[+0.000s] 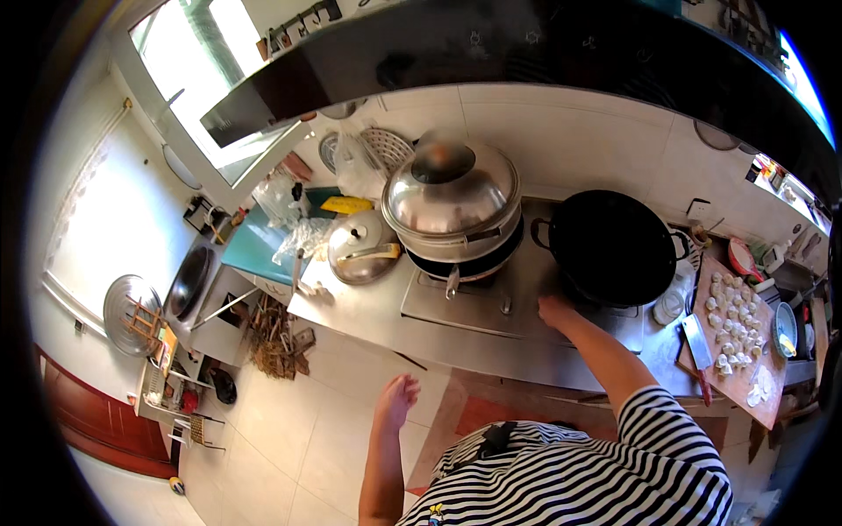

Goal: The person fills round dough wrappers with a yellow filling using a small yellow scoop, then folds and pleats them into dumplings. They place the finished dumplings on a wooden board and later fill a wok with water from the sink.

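My right hand (552,310) reaches to the front of the gas stove (460,309), just below a black wok (612,246). Its fingers point down at the steel top, and whatever they touch is hidden. On the left burner stands a steel steamer pot (454,246) under a domed lid (454,197). A stove knob (506,304) shows in front of that pot. My left hand (398,396) hangs in the air before the counter, away from everything, with loosely bent fingers and nothing seen in it.
Right of the wok, a cleaver (697,342) lies at the edge of a wooden board (763,394) bearing several dumplings (733,315). A lid (362,253) lies left of the steamer, near plastic bags (299,240). A range hood (500,52) juts out overhead.
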### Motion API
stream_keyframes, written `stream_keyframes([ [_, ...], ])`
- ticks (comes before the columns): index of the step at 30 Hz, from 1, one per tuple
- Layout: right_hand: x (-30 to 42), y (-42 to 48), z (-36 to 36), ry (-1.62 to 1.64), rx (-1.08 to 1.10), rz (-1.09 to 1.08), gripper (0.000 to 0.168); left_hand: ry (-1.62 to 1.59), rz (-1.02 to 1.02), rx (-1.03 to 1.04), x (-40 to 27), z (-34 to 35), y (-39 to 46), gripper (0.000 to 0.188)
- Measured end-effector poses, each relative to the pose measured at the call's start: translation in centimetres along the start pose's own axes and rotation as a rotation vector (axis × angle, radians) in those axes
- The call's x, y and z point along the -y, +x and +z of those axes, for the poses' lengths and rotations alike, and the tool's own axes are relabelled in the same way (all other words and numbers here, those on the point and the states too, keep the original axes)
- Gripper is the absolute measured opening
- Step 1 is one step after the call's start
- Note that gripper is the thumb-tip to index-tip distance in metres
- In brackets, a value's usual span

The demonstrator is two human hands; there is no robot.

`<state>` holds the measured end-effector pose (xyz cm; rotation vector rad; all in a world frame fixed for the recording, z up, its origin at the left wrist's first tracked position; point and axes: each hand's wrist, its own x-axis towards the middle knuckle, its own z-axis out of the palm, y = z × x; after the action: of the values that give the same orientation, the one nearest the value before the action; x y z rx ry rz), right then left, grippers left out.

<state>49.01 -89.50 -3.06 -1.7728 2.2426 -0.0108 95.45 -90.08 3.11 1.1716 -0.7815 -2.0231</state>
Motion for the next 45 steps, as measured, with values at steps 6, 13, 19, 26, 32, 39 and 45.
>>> stream_keyframes([
  [6,1.8,-11.6,-4.6,0.456,-0.112,0.035,0.032,0.585,0.468,0.215,-16.4,17.2,7.9,0.024],
  [13,-1.4,-28.6,1.3,0.969,-0.071,0.525,0.027,1.515,1.417,-0.444,-28.8,27.5,27.7,0.041],
  [19,-4.3,-42.8,4.6,1.144,-0.311,1.069,0.02,1.607,1.071,-0.179,-28.4,31.3,32.9,0.038],
  [26,-9.2,-44.6,3.3,1.139,-0.344,1.023,0.023,1.62,1.401,-0.229,-30.8,33.4,27.7,0.029],
  [32,-18.8,-37.5,3.9,0.998,-0.441,0.73,0.026,1.528,1.595,-0.02,-25.3,42.7,12.1,0.027],
  [39,-32.8,-26.1,-2.5,0.861,-0.915,0.732,0.042,1.64,1.552,0.046,-14.3,51.2,7.3,0.032],
  [45,-38.6,-18.5,-3.0,0.849,-0.715,0.907,0.082,1.649,1.286,0.023,-6.7,52.9,11.6,0.031],
])
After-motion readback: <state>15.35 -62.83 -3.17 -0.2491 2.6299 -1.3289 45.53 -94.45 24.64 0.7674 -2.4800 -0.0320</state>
